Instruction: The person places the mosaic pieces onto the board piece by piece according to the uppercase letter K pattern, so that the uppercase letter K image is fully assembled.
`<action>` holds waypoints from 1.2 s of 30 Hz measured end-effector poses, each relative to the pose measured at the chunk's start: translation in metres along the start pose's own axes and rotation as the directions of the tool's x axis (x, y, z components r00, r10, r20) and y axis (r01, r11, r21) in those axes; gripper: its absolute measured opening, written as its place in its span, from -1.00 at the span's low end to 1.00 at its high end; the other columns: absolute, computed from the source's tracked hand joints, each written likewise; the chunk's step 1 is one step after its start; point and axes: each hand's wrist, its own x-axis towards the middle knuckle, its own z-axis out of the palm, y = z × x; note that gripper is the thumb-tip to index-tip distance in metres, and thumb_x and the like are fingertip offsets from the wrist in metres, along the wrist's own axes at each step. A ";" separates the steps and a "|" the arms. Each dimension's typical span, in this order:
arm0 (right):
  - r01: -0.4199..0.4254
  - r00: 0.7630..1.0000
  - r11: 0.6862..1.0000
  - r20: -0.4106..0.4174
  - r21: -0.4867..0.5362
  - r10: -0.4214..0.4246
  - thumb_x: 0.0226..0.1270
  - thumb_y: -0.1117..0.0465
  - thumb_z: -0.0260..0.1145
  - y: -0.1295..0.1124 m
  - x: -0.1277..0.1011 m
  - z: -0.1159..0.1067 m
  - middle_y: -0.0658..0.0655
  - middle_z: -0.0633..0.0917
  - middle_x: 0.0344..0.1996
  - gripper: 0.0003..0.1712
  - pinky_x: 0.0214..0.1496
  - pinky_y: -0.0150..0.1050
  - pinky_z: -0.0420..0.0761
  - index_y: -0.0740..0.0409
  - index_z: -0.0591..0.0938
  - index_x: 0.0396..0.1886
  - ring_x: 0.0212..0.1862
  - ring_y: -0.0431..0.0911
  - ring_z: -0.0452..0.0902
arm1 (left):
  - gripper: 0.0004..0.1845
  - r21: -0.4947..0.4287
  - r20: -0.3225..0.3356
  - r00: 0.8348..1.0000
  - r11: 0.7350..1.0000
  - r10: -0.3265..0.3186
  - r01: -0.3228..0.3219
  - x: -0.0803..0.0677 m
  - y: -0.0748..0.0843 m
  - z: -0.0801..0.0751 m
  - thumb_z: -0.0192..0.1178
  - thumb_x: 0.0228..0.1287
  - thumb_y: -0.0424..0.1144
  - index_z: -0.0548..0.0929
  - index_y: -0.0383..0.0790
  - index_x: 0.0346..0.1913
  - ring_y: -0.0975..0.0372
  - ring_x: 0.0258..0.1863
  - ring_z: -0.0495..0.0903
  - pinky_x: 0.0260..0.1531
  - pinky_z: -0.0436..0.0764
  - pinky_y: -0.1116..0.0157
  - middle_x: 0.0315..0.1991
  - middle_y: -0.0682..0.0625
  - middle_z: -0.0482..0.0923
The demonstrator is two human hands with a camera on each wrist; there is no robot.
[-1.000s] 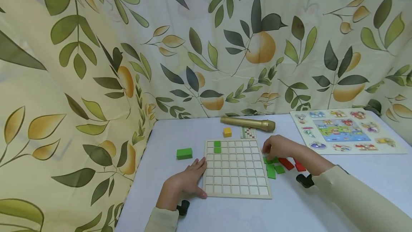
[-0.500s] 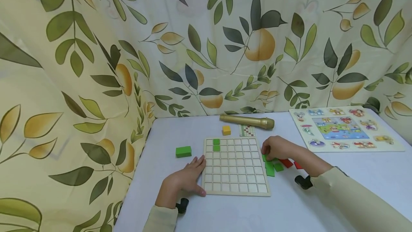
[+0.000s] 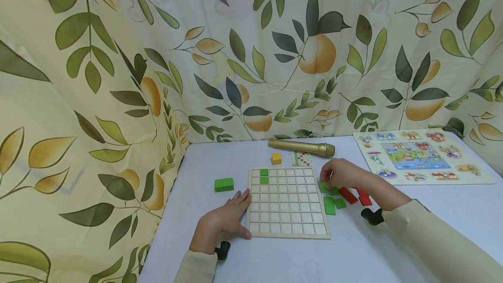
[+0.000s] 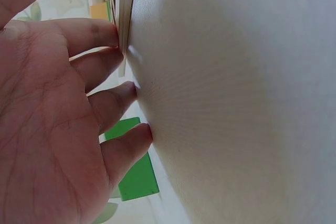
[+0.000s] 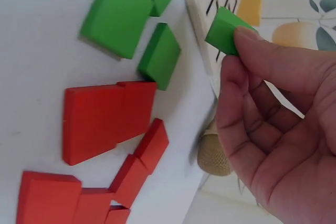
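A square grid board [image 3: 288, 206] lies on the table, with two green tiles [image 3: 264, 176] set one below the other near its top left. My left hand [image 3: 225, 218] rests at the board's left edge, fingers spread and thumb low, fingertips touching the edge in the left wrist view. Beyond the board's right edge, my right hand [image 3: 341, 174] pinches a small green tile [image 5: 223, 31] between thumb and forefinger, raised off the table. Below it lie loose green tiles [image 3: 329, 205] and several red tiles [image 3: 348, 195].
A green block [image 3: 224, 184] stands left of the board. Behind the board are a yellow cube [image 3: 276, 158], a small patterned card [image 3: 301, 159] and a gold microphone [image 3: 300, 147]. A picture puzzle board [image 3: 424, 178] lies at the back right, before a leaf-patterned curtain [image 3: 251, 56].
My right hand has lifted slightly from the loose tiles, now with a green tile between thumb and forefinger. More red tiles show beneath it. My left hand stays at the board's edge.
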 end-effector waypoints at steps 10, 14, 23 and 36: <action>0.049 0.996 0.997 -0.074 0.052 -0.045 0.21 0.40 0.46 -0.014 0.018 -0.009 0.02 0.66 -0.40 -0.89 -0.19 -0.20 0.56 0.17 0.73 -0.29 -0.29 -0.06 0.48 | 0.24 0.007 0.001 1.000 1.000 0.006 -0.006 0.001 -0.004 0.000 0.61 -0.08 0.02 0.07 -0.18 0.61 0.10 0.60 -0.22 0.51 0.03 0.02 0.64 0.05 -0.19; 0.082 0.991 0.995 -0.114 0.057 -0.075 0.22 0.40 0.46 -0.023 0.028 -0.007 0.03 0.68 -0.39 -0.90 -0.22 -0.21 0.58 0.20 0.72 -0.29 -0.30 -0.09 0.51 | 0.25 0.000 0.004 1.000 1.000 0.008 -0.008 0.001 -0.003 0.000 0.61 -0.08 0.02 0.06 -0.18 0.61 0.10 0.61 -0.22 0.51 0.03 0.02 0.64 0.04 -0.19; 0.141 0.974 0.990 -0.181 0.007 -0.137 0.22 0.37 0.47 -0.042 0.043 -0.001 0.01 0.71 -0.38 -0.91 -0.17 -0.16 0.59 0.18 0.73 -0.29 -0.27 -0.11 0.58 | 0.25 0.008 0.002 1.000 1.000 0.006 -0.006 0.002 -0.003 0.000 0.61 -0.08 0.02 0.06 -0.17 0.61 0.11 0.61 -0.22 0.50 0.04 0.03 0.64 0.05 -0.18; 0.184 0.968 0.979 -0.189 0.087 -0.165 0.25 0.36 0.46 -0.064 0.067 0.015 0.05 0.71 -0.37 -0.93 -0.15 -0.15 0.59 0.19 0.73 -0.29 -0.26 -0.09 0.57 | 0.23 0.011 -0.005 1.000 1.000 -0.001 0.001 -0.001 0.000 -0.001 0.62 -0.09 0.00 0.10 -0.19 0.60 0.09 0.60 -0.19 0.50 0.07 0.03 0.64 0.04 -0.15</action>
